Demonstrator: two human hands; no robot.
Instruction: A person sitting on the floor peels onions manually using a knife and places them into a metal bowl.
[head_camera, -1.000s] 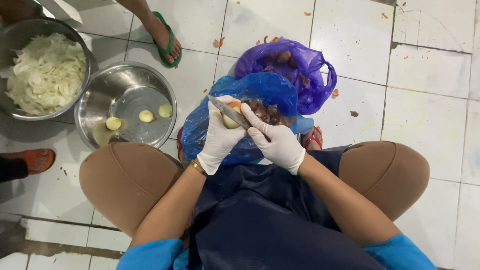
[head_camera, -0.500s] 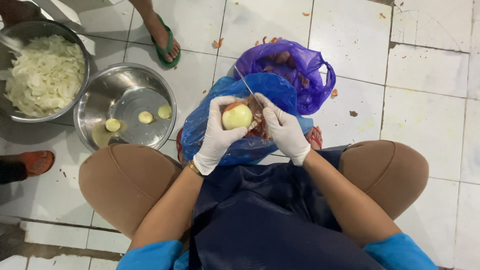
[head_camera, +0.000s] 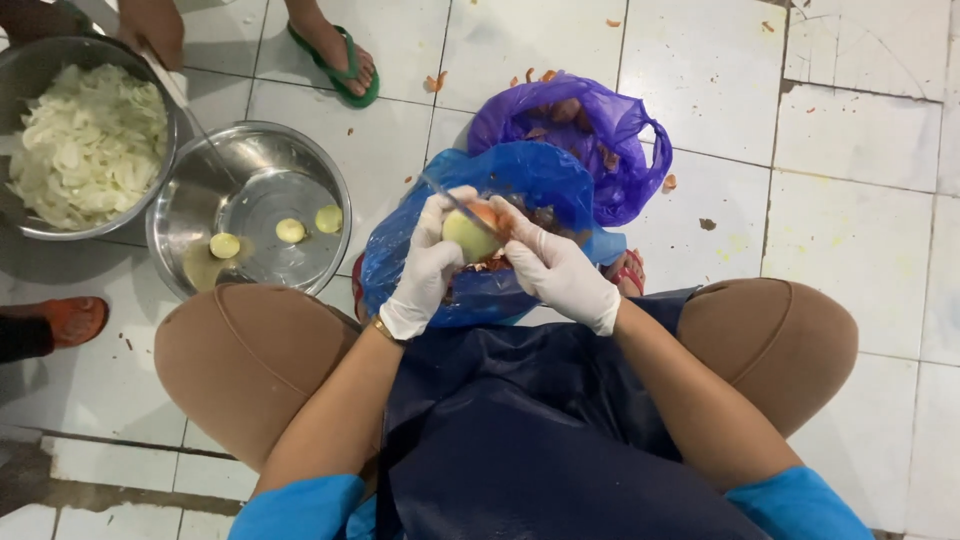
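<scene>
The onion (head_camera: 470, 236), pale and mostly peeled, sits in front of the squatting person's knees, over the open blue plastic bag (head_camera: 420, 260) on the white tiled floor (head_camera: 860, 250).

At the far left edge of the floor a steel bowl (head_camera: 20, 225) is heaped with sliced white onion. Another person's hand (head_camera: 150, 28) is above it with a knife, and a foot in a green sandal (head_camera: 340, 60) rests nearby. Just beside that bowl a second, shallower steel bowl (head_camera: 300, 170) holds three small peeled pieces in a little liquid.

The left hand (head_camera: 425, 270), in a white glove, is curled around the onion from below and the side, fingers closed on it. A thin knife (head_camera: 447, 198) lies across the top of the onion. The right hand (head_camera: 555, 270), also gloved, is closed around the knife's handle, thumb pressing toward the onion.

Behind the blue bag a purple plastic bag (head_camera: 620, 150) stands open with reddish peelings inside. Scraps of peel are scattered on the tiles toward the far edge.
</scene>
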